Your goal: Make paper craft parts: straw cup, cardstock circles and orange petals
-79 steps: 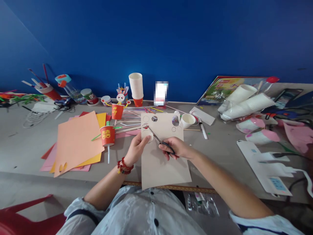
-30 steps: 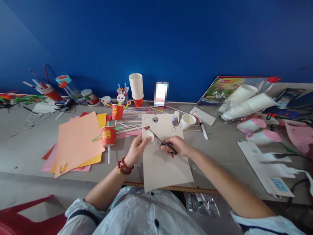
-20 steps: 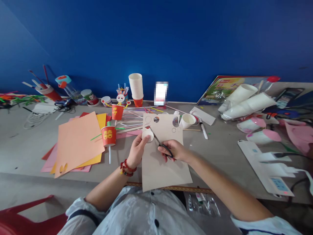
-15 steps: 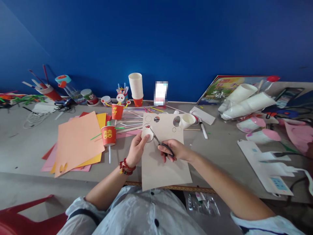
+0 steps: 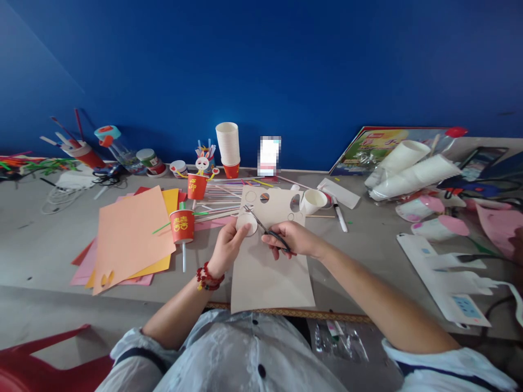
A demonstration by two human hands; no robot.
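The left hand (image 5: 227, 245) pinches pale paper (image 5: 273, 277) reaching the front edge of the surface (image 5: 347, 272); the right hand (image 5: 295, 239) grasps black-handled scissors (image 5: 280, 239)

The sheet (image 5: 273, 283) is plain cream paper, set lengthwise over the table (image 5: 359, 250), with 2 clear holes and some drawn rings near its far edge. A pale, outlined circle (image 5: 245, 224) sits at its left side, perhaps joined, perhaps loose. The scissors (image 5: 259, 222), black-handled with metal blades, slant across the sheet, tips far and left, just beyond the circle
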